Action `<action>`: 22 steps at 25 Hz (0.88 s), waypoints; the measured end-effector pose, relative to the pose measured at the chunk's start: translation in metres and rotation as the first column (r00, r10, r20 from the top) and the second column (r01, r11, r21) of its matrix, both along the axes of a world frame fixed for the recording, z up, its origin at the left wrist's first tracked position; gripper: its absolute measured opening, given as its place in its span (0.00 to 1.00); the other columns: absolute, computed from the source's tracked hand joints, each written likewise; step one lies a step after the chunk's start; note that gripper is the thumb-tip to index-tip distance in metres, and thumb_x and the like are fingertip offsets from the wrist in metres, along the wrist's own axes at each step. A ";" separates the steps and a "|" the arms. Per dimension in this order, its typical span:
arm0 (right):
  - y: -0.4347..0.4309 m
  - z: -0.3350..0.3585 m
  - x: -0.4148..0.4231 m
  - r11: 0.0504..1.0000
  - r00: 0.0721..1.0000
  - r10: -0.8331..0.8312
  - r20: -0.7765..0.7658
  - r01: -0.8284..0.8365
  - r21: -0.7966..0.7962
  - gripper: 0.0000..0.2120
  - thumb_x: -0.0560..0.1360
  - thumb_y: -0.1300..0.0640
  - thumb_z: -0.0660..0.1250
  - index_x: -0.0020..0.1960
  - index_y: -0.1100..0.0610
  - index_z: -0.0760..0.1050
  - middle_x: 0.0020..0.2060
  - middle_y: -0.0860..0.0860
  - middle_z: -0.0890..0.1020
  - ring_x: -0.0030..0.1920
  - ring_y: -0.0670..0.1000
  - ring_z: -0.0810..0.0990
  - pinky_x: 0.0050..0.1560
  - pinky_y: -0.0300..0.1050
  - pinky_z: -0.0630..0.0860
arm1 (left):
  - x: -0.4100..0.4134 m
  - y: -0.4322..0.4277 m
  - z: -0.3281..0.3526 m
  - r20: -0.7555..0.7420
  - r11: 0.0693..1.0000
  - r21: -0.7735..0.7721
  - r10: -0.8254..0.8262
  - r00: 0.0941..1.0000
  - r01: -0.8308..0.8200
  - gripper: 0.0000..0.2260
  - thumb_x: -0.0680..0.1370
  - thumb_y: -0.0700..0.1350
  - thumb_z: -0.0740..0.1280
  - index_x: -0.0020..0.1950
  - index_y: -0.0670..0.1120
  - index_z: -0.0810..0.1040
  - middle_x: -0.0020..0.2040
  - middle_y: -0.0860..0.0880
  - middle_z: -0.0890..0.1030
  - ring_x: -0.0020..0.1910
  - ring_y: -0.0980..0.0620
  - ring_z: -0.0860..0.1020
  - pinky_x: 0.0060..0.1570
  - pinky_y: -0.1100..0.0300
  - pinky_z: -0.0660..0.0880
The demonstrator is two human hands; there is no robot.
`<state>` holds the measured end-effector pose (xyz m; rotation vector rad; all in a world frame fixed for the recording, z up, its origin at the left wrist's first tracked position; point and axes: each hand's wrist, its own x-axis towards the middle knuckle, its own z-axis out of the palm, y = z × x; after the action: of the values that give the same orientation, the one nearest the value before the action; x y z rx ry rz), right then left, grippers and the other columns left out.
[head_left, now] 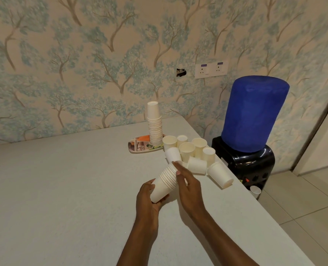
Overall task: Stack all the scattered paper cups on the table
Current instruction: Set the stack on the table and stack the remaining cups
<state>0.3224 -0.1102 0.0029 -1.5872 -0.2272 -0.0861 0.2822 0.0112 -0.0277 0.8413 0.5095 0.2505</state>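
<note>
The left hand (149, 196) gripped the base of a tilted stack (164, 182), its mouth toward 1 o'clock, while the right hand (188, 186) lay straight-fingered against its rims — clamping nothing — with loose cups (196, 150) beyond at 1 o'clock.

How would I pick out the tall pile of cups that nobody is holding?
Find the big blue water bottle on the right, then look left along the wall to the small printed tray on the table. The tall cup pile stands upright on it, alone; the shorter pile lies tilted in the left hand.
</note>
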 end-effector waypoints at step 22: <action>-0.089 0.014 0.054 0.947 0.919 -0.317 0.233 0.322 0.017 0.16 0.78 0.54 0.70 0.62 0.41 0.72 0.66 0.42 0.73 0.61 0.41 0.76 0.50 0.24 0.74 | 0.023 -0.027 0.001 0.016 0.999 -0.001 -0.049 0.999 0.050 0.17 0.81 0.41 0.64 0.69 0.41 0.72 0.63 0.36 0.76 0.62 0.34 0.76 0.58 0.39 0.77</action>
<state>0.3764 -0.1993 0.0170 -1.6237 -0.1482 -0.5288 0.3055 -0.0159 -0.0270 0.8492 0.4732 0.2113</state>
